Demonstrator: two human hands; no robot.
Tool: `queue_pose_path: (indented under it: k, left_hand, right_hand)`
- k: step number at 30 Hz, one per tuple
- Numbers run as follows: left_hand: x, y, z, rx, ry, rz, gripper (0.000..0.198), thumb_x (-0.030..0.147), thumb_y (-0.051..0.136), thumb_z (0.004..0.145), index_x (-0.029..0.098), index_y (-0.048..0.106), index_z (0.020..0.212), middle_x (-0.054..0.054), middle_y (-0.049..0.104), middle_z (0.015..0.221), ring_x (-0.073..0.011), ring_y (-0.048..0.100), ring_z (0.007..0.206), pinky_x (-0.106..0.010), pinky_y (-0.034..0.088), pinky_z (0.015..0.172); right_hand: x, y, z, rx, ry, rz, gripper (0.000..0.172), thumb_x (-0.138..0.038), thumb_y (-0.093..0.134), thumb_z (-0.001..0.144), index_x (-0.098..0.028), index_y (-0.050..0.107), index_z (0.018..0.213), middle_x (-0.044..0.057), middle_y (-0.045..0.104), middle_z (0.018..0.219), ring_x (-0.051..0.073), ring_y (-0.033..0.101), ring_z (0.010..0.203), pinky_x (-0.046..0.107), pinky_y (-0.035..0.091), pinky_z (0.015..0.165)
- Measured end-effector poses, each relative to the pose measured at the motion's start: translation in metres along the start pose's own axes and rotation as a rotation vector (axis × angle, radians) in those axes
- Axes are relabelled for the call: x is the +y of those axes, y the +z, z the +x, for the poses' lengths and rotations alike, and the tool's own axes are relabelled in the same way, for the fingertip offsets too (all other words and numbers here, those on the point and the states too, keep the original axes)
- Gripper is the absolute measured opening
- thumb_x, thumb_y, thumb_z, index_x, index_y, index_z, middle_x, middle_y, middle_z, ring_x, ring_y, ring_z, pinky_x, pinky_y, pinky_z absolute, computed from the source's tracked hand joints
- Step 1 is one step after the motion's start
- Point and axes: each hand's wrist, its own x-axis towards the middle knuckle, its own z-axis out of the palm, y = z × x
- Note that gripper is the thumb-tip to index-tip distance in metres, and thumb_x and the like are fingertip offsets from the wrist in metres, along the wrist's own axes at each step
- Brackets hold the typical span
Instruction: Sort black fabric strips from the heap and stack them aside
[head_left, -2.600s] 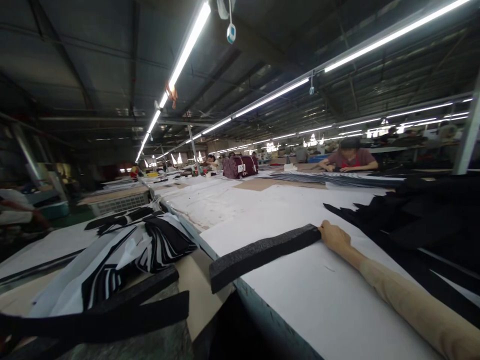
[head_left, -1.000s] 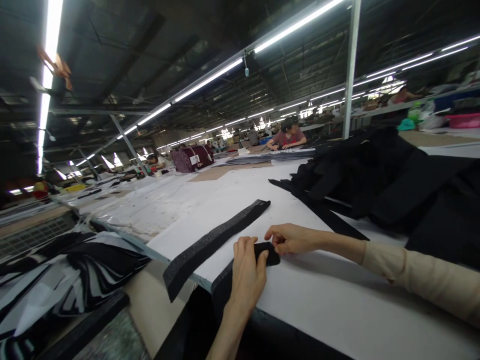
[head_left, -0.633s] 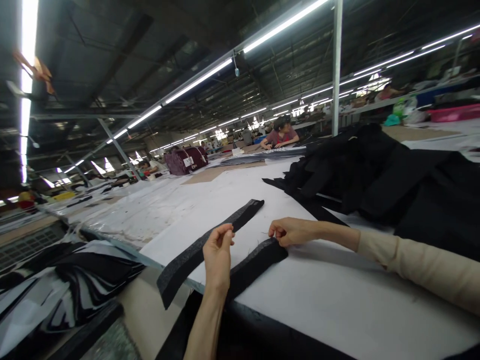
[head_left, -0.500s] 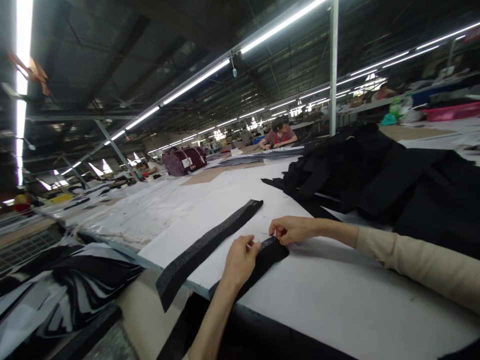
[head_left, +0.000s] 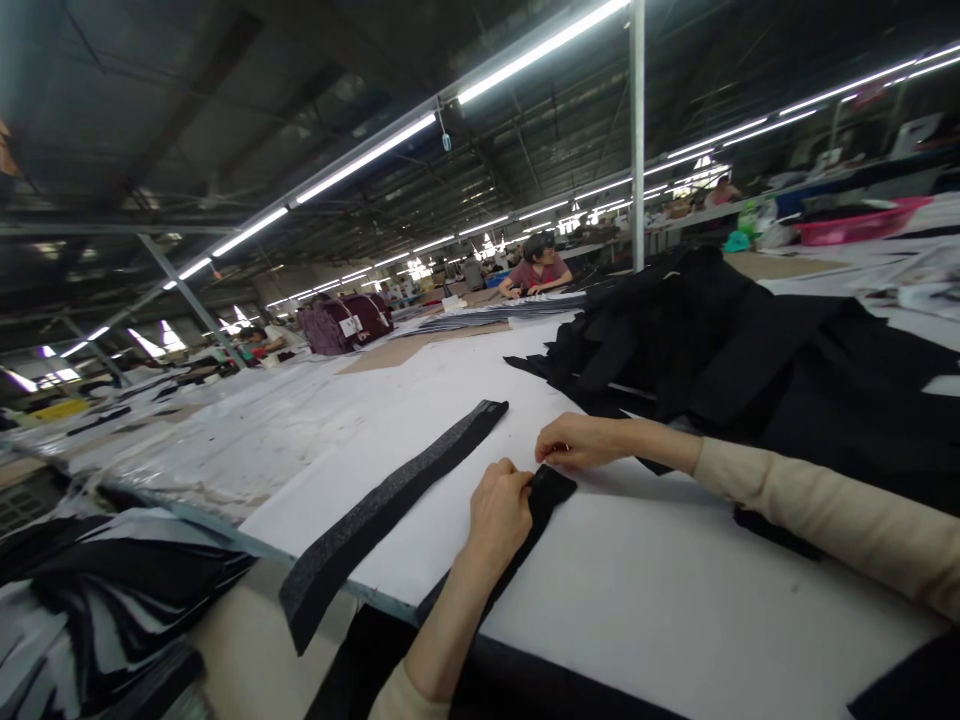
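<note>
Item: one black fabric strip [head_left: 517,548], long axis running from the lower centre of the frame up and to the right, its tip pointing right, lying on the white-topped desk [head_left: 675,590]. Left hand [head_left: 501,515]: grip closed, fingers curled over the strip near its tip. Right hand [head_left: 581,442]: arm reaching in from the right, fingertips bunched at the tip; we cannot tell whether they hold it. Also listed: a grey-flecked black band [head_left: 390,510] just left, roughly parallel; a black cloth pile [head_left: 712,350] at upper right.

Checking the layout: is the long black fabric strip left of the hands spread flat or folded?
Spread flat: the strip lies straight and unfolded on the white table top, its near end hanging past the table edge.
</note>
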Motion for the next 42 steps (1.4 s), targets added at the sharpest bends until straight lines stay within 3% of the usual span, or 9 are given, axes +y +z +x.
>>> queue_pose_path:
  k: [3,11,24,31,36,39,42]
  left_hand:
    - [0.000,0.000,-0.001,0.006,0.010,0.014,0.031,0.010,0.042,0.080,0.023,0.067,0.092,-0.006,0.057,0.086,-0.0203,0.052,0.087,-0.030,0.041,0.073]
    - [0.001,0.000,-0.002,0.014,0.019,0.023,0.032,0.010,0.042,0.080,0.024,0.067,0.091,-0.005,0.056,0.085,-0.0201,0.052,0.087,-0.029,0.041,0.073]
    - [-0.014,-0.010,-0.015,0.014,0.032,-0.148,0.031,0.009,0.043,0.080,0.021,0.067,0.096,-0.003,0.056,0.082,-0.0168,0.055,0.081,-0.027,0.042,0.074]
    - [-0.009,-0.012,-0.022,0.028,0.173,-0.001,0.037,0.006,0.033,0.084,0.022,0.063,0.099,-0.004,0.052,0.082,-0.0162,0.049,0.080,-0.025,0.041,0.069]
    - [-0.007,-0.014,-0.024,-0.034,0.230,0.203,0.038,0.004,0.033,0.084,0.024,0.060,0.102,-0.004,0.051,0.089,-0.0166,0.047,0.082,-0.026,0.040,0.070]
    - [-0.005,-0.016,-0.024,-0.070,0.235,0.284,0.037,0.001,0.034,0.080,0.022,0.059,0.098,-0.004,0.050,0.092,-0.0170,0.046,0.084,-0.026,0.040,0.067]
    - [-0.003,-0.016,-0.020,-0.078,0.226,0.309,0.036,0.001,0.035,0.079,0.022,0.059,0.097,-0.004,0.050,0.092,-0.0169,0.047,0.085,-0.025,0.041,0.065]
  right_hand:
    - [-0.005,0.001,0.001,0.012,-0.038,-0.071,0.026,-0.007,0.048,0.072,-0.017,0.067,0.086,0.005,0.066,0.083,0.016,0.057,0.075,0.026,0.041,0.073]
    - [-0.009,0.001,0.001,0.012,-0.007,-0.113,0.025,-0.005,0.049,0.069,-0.020,0.065,0.082,0.004,0.064,0.081,0.018,0.055,0.075,0.027,0.040,0.071]
    - [0.011,0.016,-0.010,0.070,-0.203,-0.464,0.017,-0.011,0.039,0.087,-0.017,0.054,0.084,0.003,0.052,0.081,0.013,0.048,0.068,0.024,0.034,0.061]
    - [0.009,0.018,-0.013,0.051,-0.287,-0.642,0.019,-0.007,0.039,0.088,-0.017,0.054,0.081,0.003,0.053,0.081,0.014,0.047,0.073,0.024,0.035,0.062]
    - [0.005,0.023,-0.017,0.033,-0.344,-0.826,0.016,-0.012,0.042,0.089,-0.017,0.056,0.083,0.005,0.056,0.085,0.017,0.047,0.076,0.027,0.038,0.064]
    - [0.010,0.023,-0.022,0.064,-0.277,-0.840,0.018,-0.012,0.043,0.089,-0.017,0.059,0.091,0.006,0.059,0.089,0.018,0.050,0.079,0.030,0.041,0.068]
    - [0.015,0.018,-0.024,0.189,-0.104,-0.743,0.030,-0.004,0.040,0.085,-0.018,0.061,0.100,0.007,0.061,0.097,0.019,0.054,0.085,0.031,0.044,0.072]
